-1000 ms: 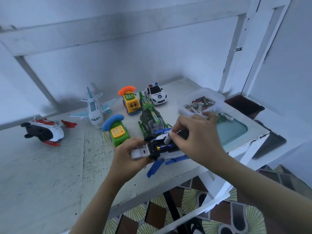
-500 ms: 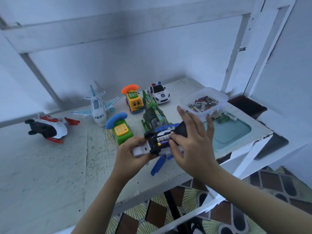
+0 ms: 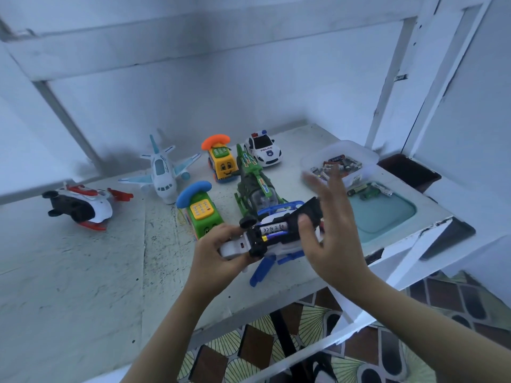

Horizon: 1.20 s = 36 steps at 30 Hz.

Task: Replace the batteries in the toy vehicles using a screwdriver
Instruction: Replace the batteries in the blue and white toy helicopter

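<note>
A white and blue toy helicopter (image 3: 279, 244) is held belly up just above the table's front edge, with my left hand (image 3: 218, 252) gripping its white tail end. Its black battery compartment stands uncovered, and batteries (image 3: 272, 227) lie inside it. My right hand (image 3: 331, 230) is at the toy's right side with fingers spread and blurred. Its thumb rests on the black part (image 3: 309, 211) beside the batteries. I see no screwdriver.
Behind the held toy stand a green helicopter (image 3: 254, 186), a green phone car (image 3: 203, 214), a yellow phone car (image 3: 222, 161), a police car (image 3: 264, 150), a white plane (image 3: 163, 172) and a red-white toy (image 3: 80, 205). A clear tub of batteries (image 3: 356, 150) and a teal lid (image 3: 384, 217) sit right.
My right hand was pinching a battery at the compartment; its fingers have since opened and lifted away, leaving only the thumb on the toy. My left hand keeps its hold.
</note>
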### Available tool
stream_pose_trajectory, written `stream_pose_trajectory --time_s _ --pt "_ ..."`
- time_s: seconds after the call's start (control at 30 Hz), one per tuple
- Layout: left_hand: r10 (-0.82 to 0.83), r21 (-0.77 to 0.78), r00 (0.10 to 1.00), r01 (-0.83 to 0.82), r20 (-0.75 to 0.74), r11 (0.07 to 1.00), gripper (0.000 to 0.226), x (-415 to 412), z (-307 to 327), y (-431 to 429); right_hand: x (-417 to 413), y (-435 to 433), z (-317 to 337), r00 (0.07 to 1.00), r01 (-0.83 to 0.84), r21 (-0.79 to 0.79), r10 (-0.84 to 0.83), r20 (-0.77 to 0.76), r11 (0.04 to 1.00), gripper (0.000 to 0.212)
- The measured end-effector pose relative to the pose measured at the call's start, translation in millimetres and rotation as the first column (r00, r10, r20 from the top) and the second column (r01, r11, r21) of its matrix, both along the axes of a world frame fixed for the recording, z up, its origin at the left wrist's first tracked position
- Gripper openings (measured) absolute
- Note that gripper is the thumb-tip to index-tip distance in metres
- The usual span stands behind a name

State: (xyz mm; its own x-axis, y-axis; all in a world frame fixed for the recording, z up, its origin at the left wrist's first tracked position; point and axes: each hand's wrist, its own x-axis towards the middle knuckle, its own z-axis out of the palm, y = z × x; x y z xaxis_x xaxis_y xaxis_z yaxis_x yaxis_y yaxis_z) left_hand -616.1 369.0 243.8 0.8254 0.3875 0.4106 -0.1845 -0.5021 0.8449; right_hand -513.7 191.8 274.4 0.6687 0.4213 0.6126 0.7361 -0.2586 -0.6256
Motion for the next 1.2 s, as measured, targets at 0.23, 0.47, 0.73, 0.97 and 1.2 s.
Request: stream_pose_trajectory --time_s 0.23,0.47,0.73,0.97,1.2 --pt "-0.005 -0.005 1.0 0.005 0.004 1.0 0.03 -2 -1 0 -4 1 2 0.956 -0.226 0.159 0.25 -0.154 0.961 0.051" --pt "-0.014 0.002 1.0 0.014 0.024 1.0 0.028 -3 1 -2 -5 7 -3 0.955 -0.279 -0.139 0.29 0.065 0.95 0.036" --pt "-0.009 -0.019 1.0 0.01 0.016 1.0 0.03 -5 1 -4 -7 4 -12 0.932 -0.303 -0.258 0.341 0.12 0.918 0.035" --pt "0.01 0.009 1.0 -0.01 0.016 1.0 0.029 -12 3 -1 8 0 7 0.977 -0.214 -0.121 0.215 -0.001 0.969 0.035" --pt "0.076 0.044 0.997 -0.076 0.005 0.996 0.032 -21 4 8 74 -26 -19 0.977 0.203 -0.57 -0.199 0.071 0.796 0.029"
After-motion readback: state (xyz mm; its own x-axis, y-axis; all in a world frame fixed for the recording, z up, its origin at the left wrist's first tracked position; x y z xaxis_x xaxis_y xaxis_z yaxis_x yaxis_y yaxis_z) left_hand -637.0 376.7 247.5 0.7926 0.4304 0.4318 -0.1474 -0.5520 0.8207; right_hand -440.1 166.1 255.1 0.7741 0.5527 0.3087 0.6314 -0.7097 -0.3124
